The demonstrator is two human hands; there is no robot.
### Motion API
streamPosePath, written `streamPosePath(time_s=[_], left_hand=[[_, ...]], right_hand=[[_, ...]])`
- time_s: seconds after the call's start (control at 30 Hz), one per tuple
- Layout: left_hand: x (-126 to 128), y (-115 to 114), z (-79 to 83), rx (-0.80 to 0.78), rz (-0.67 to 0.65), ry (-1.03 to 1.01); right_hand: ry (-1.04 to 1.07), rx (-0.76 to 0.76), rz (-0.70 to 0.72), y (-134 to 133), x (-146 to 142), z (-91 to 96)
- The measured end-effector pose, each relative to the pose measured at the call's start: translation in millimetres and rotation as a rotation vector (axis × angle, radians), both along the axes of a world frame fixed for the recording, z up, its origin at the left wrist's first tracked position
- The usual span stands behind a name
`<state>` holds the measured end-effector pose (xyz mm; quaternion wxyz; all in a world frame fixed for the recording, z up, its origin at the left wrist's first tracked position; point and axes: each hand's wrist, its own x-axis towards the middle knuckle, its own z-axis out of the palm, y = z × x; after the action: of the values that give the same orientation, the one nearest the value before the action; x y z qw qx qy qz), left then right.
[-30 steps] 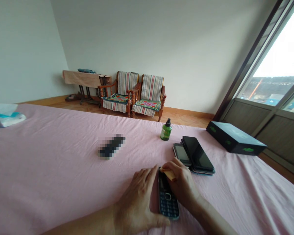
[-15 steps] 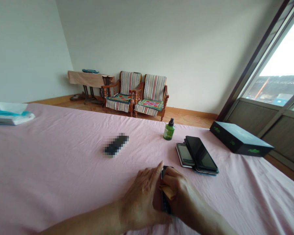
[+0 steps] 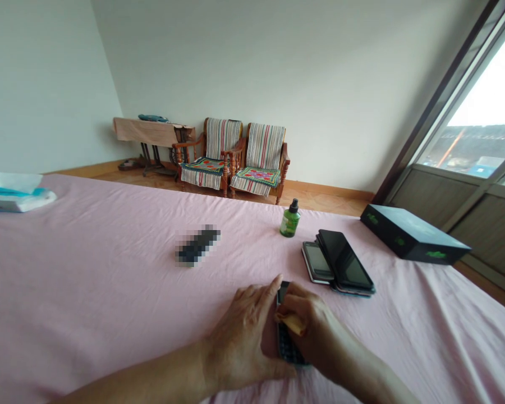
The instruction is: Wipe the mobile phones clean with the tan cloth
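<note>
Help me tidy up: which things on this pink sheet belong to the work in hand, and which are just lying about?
Seemingly in use:
keypad phone, beside the left hand
yellow cloth, in the right hand

Seemingly lying about:
green bottle (perhaps related)
grey-screened phone
black phone stack
black box
blurred dark object
white-and-blue pack

You face a pale wall (image 3: 328,90) that meets a side wall (image 3: 37,84) to your left. Before it stand 2 wooden armchairs (image 3: 232,160) with striped drapes (image 3: 266,147) and colourful seat covers (image 3: 258,176), beside a cloth-covered table (image 3: 143,132). A brownish-orange baseboard (image 3: 320,192) edges the tan floor (image 3: 311,203). To your right, bright daylight fills the window (image 3: 471,146) above grey-brown panels (image 3: 423,193).
</note>
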<state>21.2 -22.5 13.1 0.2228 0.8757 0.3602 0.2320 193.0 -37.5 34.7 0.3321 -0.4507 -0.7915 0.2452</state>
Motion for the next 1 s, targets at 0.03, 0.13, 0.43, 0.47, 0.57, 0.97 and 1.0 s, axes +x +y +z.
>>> streamPosePath(time_s=[0.03, 0.13, 0.43, 0.47, 0.57, 0.97, 1.0], left_hand=[[-0.3, 0.2, -1.3, 0.001, -0.004, 0.002], [-1.0, 1.1, -5.0, 0.031, -0.015, 0.006], [0.1, 3.8, 5.2, -0.017, -0.037, 0.059], [0.1, 4.2, 5.7, -0.02, -0.033, 0.064], [-0.2, 4.7, 7.1, -0.027, -0.027, 0.089], [0.6, 2.2, 8.6, 0.037, -0.035, 0.046], [0.6, 2.1, 8.4, 0.045, -0.032, 0.037]], right_hand=[[0.001, -0.02, 0.03, -2.0, 0.3, 3.5], [0.028, -0.141, 0.161, -12.0, 0.4, 17.5], [0.064, -0.146, 0.111, -13.4, -0.3, 19.1], [0.05, -0.155, 0.118, -13.1, 0.5, 18.5], [0.003, -0.232, 0.175, -14.6, 2.8, 19.7], [-0.017, -0.266, 0.255, -16.4, 4.4, 23.9], [-0.041, -0.287, 0.268, -17.2, 7.5, 26.2]])
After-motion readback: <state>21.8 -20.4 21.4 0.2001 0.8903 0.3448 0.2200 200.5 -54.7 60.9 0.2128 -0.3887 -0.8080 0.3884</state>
